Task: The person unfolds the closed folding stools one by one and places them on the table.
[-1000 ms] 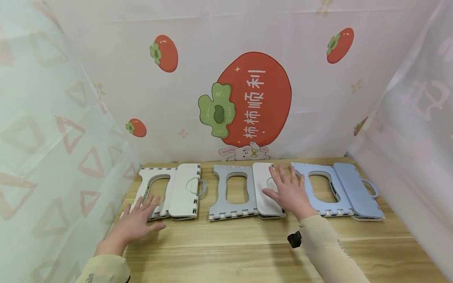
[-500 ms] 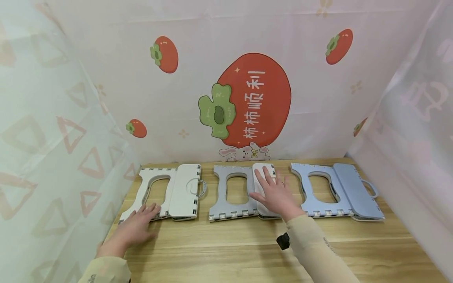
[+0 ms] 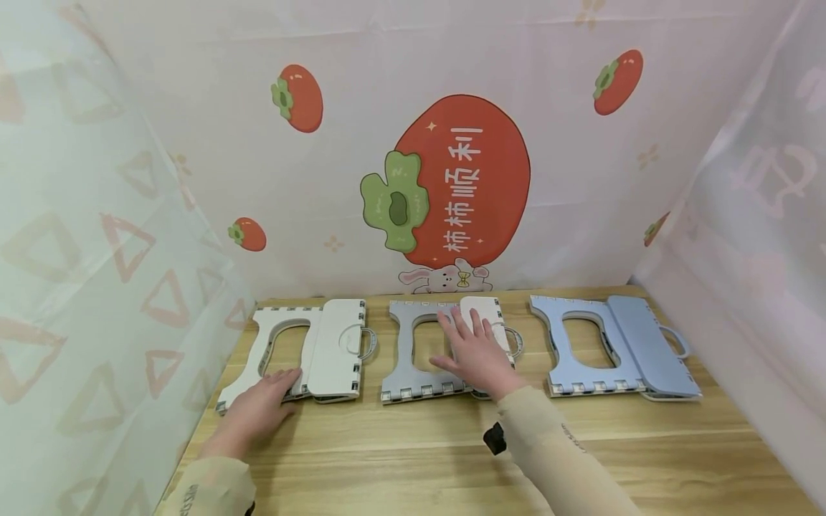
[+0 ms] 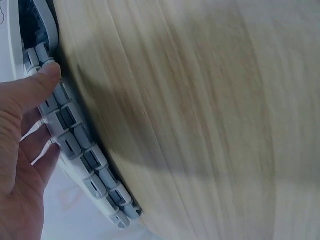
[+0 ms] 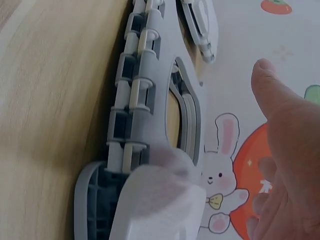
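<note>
My left hand (image 3: 258, 410) is at the near left part of a white folding stool (image 3: 337, 344), which lies folded flat. In the left wrist view the thumb (image 4: 40, 87) lies on the stool's hinged edge (image 4: 75, 135), with the other fingers on its far side, pinching the edge. Over the folded grey-and-white stool (image 3: 405, 362) in the middle hovers my right hand (image 3: 476, 357), fingers spread and holding nothing. The right wrist view shows this hand (image 5: 297, 140) apart from the stool's white panel (image 5: 155, 205).
A folded blue stool (image 3: 648, 344) with a loop handle lies at the right. All three stools are lined up along the back of the wooden table (image 3: 387, 459). Persimmon-printed cloth (image 3: 335, 179) hangs behind, and cloth walls stand at both sides.
My left hand has come down onto the white stool's near edge, its fingers drawing together. My right hand has moved left, from beside the blue stool to over the middle one.
</note>
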### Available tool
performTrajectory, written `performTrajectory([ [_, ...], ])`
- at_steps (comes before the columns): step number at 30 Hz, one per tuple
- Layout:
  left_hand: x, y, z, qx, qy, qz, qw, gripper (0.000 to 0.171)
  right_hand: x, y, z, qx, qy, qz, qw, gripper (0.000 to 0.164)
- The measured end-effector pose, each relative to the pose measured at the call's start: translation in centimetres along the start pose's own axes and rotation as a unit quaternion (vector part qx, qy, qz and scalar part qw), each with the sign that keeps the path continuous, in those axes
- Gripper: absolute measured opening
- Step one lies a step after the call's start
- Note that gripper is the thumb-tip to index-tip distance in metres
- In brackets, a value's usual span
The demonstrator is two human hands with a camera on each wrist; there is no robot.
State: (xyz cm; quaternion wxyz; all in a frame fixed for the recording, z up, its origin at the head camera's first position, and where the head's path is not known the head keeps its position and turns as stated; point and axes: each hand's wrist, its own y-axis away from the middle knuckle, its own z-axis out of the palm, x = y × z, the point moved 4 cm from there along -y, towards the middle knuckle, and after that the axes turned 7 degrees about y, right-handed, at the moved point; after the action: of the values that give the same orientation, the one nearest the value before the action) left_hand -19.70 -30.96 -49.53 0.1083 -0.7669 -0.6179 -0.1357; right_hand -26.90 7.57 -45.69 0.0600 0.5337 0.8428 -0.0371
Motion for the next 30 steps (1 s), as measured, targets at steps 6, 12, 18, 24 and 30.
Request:
performTrajectory([
  [6, 0.1, -0.9, 0.3, 0.003, 0.008, -0.012, 0.9999, 0.054, -1.4, -0.8, 0.9, -0.001, -0.022, -0.019, 1.000, 0.087],
  [12, 0.2, -1.3, 0.1, 0.010, 0.010, -0.022, 0.9997, 0.049, -2.8, -1.3, 1.2, -0.004, -0.057, -0.042, 0.997, 0.084],
  [18, 0.2, -1.8, 0.1, 0.005, -0.006, -0.035, 0.9994, 0.043, -3.9, -1.9, 1.6, -0.014, -0.079, -0.063, 0.995, 0.085],
  [24, 0.3, -2.0, 0.1, -0.001, -0.005, -0.050, 0.9987, 0.045, -5.0, -2.3, 2.1, -0.032, -0.099, -0.072, 0.992, 0.087],
  [30, 0.3, -1.9, -0.1, 0.000, -0.009, -0.054, 0.9985, 0.047, -6.4, -2.6, 2.4, -0.033, -0.076, -0.109, 0.991, 0.084],
])
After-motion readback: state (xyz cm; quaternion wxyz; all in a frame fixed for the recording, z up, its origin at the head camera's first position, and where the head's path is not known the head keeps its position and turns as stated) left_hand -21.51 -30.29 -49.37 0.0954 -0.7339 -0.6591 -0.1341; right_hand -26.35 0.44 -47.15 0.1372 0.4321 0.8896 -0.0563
